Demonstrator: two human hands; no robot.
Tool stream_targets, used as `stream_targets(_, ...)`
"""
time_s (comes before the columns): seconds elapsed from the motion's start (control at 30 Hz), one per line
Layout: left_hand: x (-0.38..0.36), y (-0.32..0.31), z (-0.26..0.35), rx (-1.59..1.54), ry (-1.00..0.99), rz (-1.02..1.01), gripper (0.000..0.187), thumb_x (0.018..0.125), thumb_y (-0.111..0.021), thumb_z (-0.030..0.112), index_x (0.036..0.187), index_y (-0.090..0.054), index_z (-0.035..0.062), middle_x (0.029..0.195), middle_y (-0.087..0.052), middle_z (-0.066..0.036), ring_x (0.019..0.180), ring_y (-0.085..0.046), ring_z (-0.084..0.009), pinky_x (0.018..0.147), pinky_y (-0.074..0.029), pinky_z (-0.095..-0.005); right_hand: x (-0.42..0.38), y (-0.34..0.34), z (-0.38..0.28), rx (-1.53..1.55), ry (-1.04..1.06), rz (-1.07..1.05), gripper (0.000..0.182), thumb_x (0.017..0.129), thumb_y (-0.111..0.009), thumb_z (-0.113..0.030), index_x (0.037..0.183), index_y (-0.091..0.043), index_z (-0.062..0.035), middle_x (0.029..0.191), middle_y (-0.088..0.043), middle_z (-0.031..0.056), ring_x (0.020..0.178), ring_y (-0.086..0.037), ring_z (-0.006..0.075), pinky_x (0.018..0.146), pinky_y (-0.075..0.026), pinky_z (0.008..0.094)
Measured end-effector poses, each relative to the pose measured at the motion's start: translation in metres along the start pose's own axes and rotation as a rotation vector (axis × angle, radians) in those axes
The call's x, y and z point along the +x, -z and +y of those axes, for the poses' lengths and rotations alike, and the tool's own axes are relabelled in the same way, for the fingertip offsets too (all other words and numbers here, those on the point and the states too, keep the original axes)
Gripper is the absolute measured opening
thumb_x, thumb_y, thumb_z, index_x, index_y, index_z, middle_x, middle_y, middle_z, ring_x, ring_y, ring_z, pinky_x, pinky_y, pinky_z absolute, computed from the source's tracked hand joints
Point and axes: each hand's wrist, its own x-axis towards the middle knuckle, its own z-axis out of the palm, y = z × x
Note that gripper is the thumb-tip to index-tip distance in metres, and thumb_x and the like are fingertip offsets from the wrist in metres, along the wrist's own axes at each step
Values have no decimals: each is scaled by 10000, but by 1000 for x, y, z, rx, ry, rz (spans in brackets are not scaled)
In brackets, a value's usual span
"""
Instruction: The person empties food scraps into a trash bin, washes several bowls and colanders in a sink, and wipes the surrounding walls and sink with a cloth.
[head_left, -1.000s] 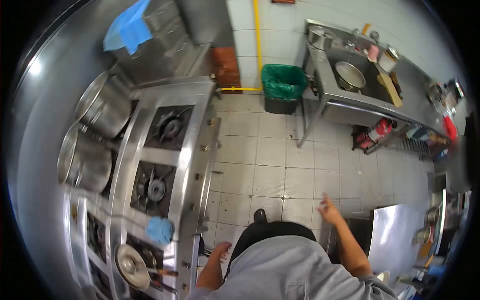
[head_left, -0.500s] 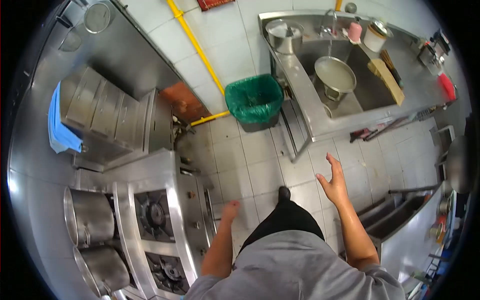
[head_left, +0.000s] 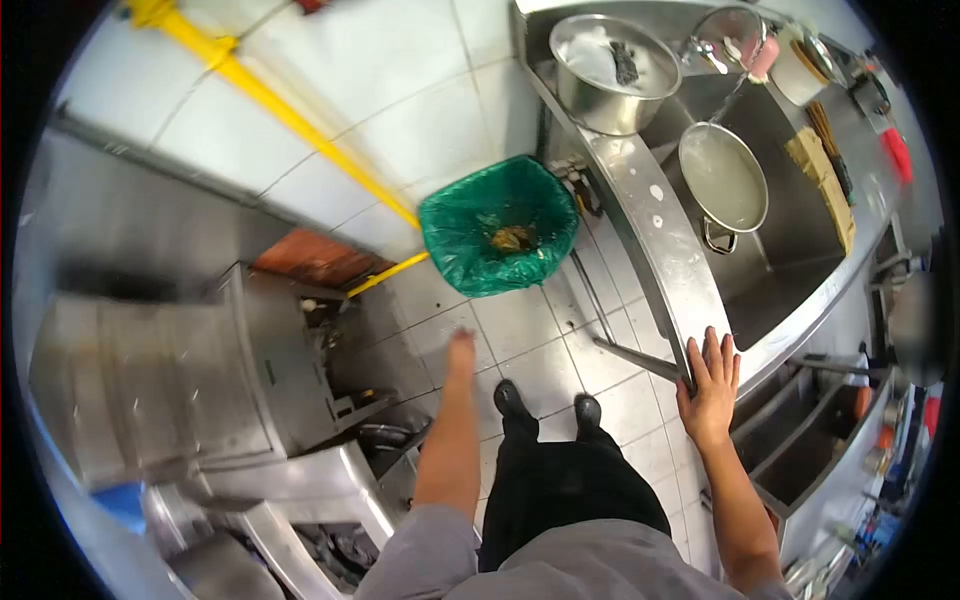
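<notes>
My right hand [head_left: 711, 395] rests with spread fingers on the front corner of the steel sink counter [head_left: 655, 225] and holds nothing. My left hand [head_left: 461, 352] hangs over the tiled floor, blurred, its fingers not clear. In the sink basin [head_left: 740, 300] stands a steel pot [head_left: 722, 178] of cloudy water, with water running into it from the faucet [head_left: 708, 58]. Another steel pot [head_left: 615, 95], holding suds and a dark scrubber, sits on the counter's left part.
A bin with a green liner [head_left: 500, 225] stands left of the sink, beside a yellow pipe [head_left: 290, 115]. The stove [head_left: 300, 480] is at the lower left. Cardboard [head_left: 822, 185] lies on the basin's right edge. A steel unit [head_left: 800, 440] stands at the lower right.
The view has moved closer to the sink and bin. My right hand, in the air before, now lies on the counter corner. My left arm reaches further forward.
</notes>
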Motion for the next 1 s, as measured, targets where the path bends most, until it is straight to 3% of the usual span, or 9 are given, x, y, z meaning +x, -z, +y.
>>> stream_targets(0.07,105,-15,-42,-194,-338,108,421,915,-604,284,1165,-577,-53,1048,-663,-218,926,-648,-310,802,-494,-389,1,-2,-2,-17,-25,-3,666,707,-704,-52,1343,-528,-142,1515,-327,145,1428,-215,401,1149,-182,561)
stream_targets(0.13,107,-3,47,-284,15,230,393,908,-608,206,1185,-546,-67,952,-661,-185,849,-641,-264,696,-506,-372,6,-3,-4,-36,-32,-1,706,660,-717,-12,1330,-541,-148,1508,-342,142,1421,-239,399,1147,-196,560)
stream_targets(0.37,166,-14,65,-595,148,218,442,854,-580,53,1256,-417,-30,1057,-588,-164,760,-629,-253,522,-504,-367,8,-11,-2,-77,-31,-17,740,613,-718,-3,1313,-522,-143,1499,-350,168,1407,-255,432,1125,-234,568)
stream_targets(0.5,124,-28,41,-495,151,105,527,820,-550,2,1310,-358,-9,1179,-536,-192,915,-623,-291,687,-552,-383,8,-10,-2,-81,-40,-13,736,613,-718,-10,1311,-530,-148,1501,-350,159,1409,-256,426,1132,-233,556)
stream_targets(0.63,69,-88,-28,-988,-65,114,604,796,-472,-87,1372,-320,12,1260,-494,-154,1161,-506,-315,961,-449,-405,7,-5,-5,-68,-80,-35,696,649,-707,-31,1314,-545,-154,1503,-355,130,1423,-246,389,1151,-221,519)
stream_targets(0.7,44,-106,-78,-889,-337,123,620,802,-457,-95,1390,-309,32,1256,-499,-140,1152,-513,-318,947,-454,-398,4,-6,-4,-55,-69,-9,698,663,-704,-36,1330,-536,-159,1503,-357,120,1424,-249,376,1150,-223,515)
stream_targets(0.77,-19,-92,-82,-919,-52,105,642,868,-424,-93,1438,-303,176,1289,-485,-163,1128,-537,-329,825,-538,-429,-1,-8,-1,-41,-41,29,692,673,-701,-42,1335,-534,-161,1504,-356,116,1422,-253,374,1147,-227,517)
stream_targets(0.87,-87,-63,-113,-570,228,-11,600,893,-435,-51,1437,-330,180,1238,-542,-156,1142,-545,-317,807,-532,-411,-7,-9,2,-16,-8,90,673,702,-689,-61,1347,-524,-162,1494,-375,103,1412,-274,366,1140,-243,505)
stream_targets(1.0,-124,-75,-228,-142,142,-11,587,900,-465,-26,1444,-336,154,1228,-577,-163,1096,-589,-328,800,-511,-399,-13,-14,6,20,23,161,648,726,-686,-104,1348,-521,-177,1484,-391,88,1403,-291,350,1143,-245,489)
